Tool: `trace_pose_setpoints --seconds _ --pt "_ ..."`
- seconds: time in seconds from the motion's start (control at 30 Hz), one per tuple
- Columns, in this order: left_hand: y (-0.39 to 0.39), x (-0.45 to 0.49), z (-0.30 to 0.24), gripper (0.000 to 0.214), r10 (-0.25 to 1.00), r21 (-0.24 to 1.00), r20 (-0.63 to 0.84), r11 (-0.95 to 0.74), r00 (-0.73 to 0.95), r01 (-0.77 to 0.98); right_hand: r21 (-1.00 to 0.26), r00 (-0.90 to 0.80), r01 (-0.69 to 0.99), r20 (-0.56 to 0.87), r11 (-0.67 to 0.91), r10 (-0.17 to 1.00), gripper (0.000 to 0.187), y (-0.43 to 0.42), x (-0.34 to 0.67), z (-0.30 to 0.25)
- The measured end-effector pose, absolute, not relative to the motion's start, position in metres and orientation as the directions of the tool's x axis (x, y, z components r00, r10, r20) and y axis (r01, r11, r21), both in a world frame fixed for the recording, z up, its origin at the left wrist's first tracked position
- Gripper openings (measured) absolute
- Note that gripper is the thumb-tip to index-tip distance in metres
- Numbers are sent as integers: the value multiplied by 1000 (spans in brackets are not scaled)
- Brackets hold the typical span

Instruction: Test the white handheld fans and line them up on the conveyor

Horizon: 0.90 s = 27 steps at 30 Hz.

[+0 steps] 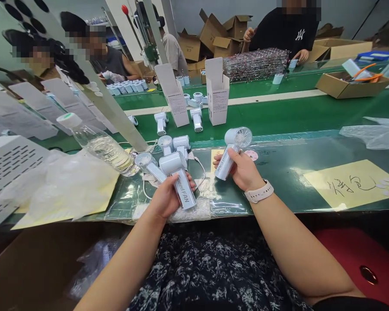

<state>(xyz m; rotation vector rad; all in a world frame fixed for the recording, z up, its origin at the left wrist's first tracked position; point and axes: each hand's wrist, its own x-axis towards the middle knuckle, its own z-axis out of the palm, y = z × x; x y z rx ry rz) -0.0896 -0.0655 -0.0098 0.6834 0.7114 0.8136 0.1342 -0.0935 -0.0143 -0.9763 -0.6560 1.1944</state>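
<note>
My left hand (166, 196) is wrapped round the handle of a pale blue handheld fan (185, 190), its lettering facing up. Another handheld fan (225, 163) is gripped in my right hand (243, 168), with its round clear grille tilted to the upper right. Just beyond my left hand, several more fans (166, 144) lie in a cluster on the table, one of them (150, 164) partly hidden by the held fan. A white cable (199, 166) curves between my hands. Bubble wrap (194, 209) lies at the table's front edge below my left hand.
A water bottle (106, 147) leans by a slanted metal post (116, 99). Upright white boxes (218, 101) and more fans (196, 120) stand on the green belt (262, 114). A handwritten yellow sheet (330, 185) lies at right. Co-workers sit across the belt, near a cardboard tray (350, 90).
</note>
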Motion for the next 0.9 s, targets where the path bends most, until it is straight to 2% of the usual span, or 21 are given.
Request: trace_pose_setpoints --seconds 0.07,0.2,0.27,0.33,0.47,0.63,0.73,0.9 --pt "-66 -90 -9 27 820 770 -296 508 490 -386 -892 266 -446 -52 75 962 49 -97 134 -11" --pt "-66 -90 -8 24 816 772 -303 513 493 -375 -807 132 -574 79 141 988 37 -99 140 -6" --pt "-66 -89 -8 25 818 773 -306 512 487 -374 -829 112 -551 37 93 993 35 -97 146 -6" --pt "-65 -89 -9 25 818 775 -314 514 482 -367 -871 165 -489 -34 52 986 35 -96 151 -6" --pt "-63 -89 -10 29 814 770 -324 523 482 -365 -834 72 -543 72 99 995 34 -95 155 -5" --pt "-63 -88 -8 28 819 774 -345 524 459 -355 -917 189 -400 -93 -10 978 34 -91 150 -10" --pt "-64 -88 -6 24 824 775 -348 521 447 -356 -910 139 -414 -57 5 989 36 -90 147 -14" --pt "-65 -87 -4 21 827 780 -356 519 435 -349 -924 254 -382 -80 24 964 38 -88 141 -19"
